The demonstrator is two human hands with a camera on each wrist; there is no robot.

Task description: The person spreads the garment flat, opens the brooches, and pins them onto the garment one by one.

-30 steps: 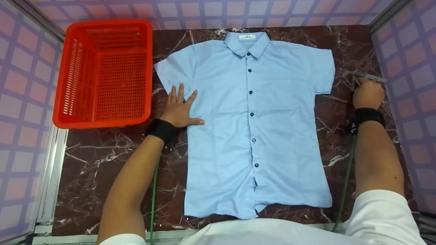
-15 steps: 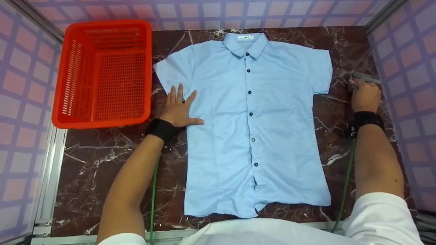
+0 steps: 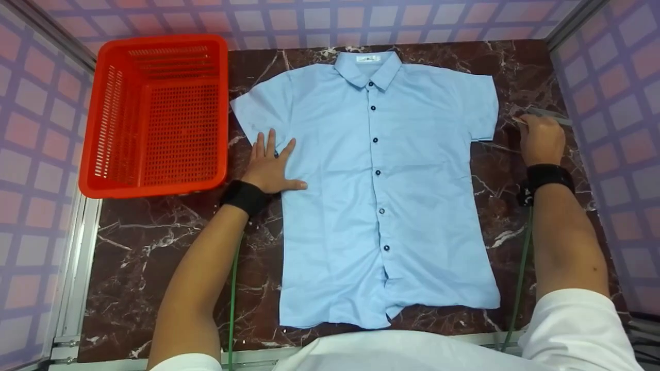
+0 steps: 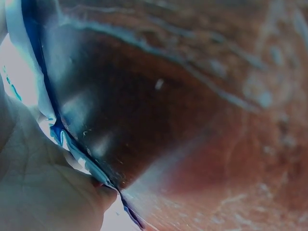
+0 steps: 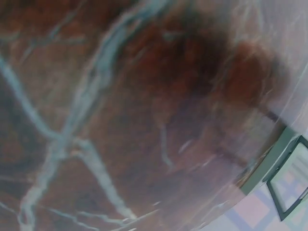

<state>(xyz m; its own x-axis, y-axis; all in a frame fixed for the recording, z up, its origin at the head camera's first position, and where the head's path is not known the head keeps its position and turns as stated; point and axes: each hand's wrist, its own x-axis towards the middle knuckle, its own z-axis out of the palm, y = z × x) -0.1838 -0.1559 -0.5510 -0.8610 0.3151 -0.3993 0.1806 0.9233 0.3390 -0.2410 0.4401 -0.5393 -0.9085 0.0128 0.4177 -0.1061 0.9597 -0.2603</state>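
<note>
A light blue short-sleeved button-up shirt (image 3: pixel 335 216) lies spread front side up, collar away from the person. My left hand (image 3: pixel 269 172) rests with spread fingers at the shirt's left edge, just below the sleeve, its thumb over the cloth. In the left wrist view, part of the palm (image 4: pixel 43 192) shows beside the white-looking shirt edge. Beyond the other sleeve, near the right wall, my right hand (image 3: pixel 544 139) is curled around a thin grey bar-like thing (image 3: pixel 554 116), mostly covered by the hand. The right wrist view shows a grey-green strip with a dark frame (image 5: pixel 272 161).
A red plastic basket (image 3: pixel 180 134) with slotted sides stands at the back left, close to the left sleeve. Beneath everything is a dark red marbled tabletop (image 3: pixel 154 268). Checked walls (image 3: pixel 619 103) enclose the back and sides. Green cables (image 3: pixel 521 278) run from both wristbands.
The head view has shifted slightly, so things on the right appear a little further left. Both hands keep their places, and the shirt lies as before.
</note>
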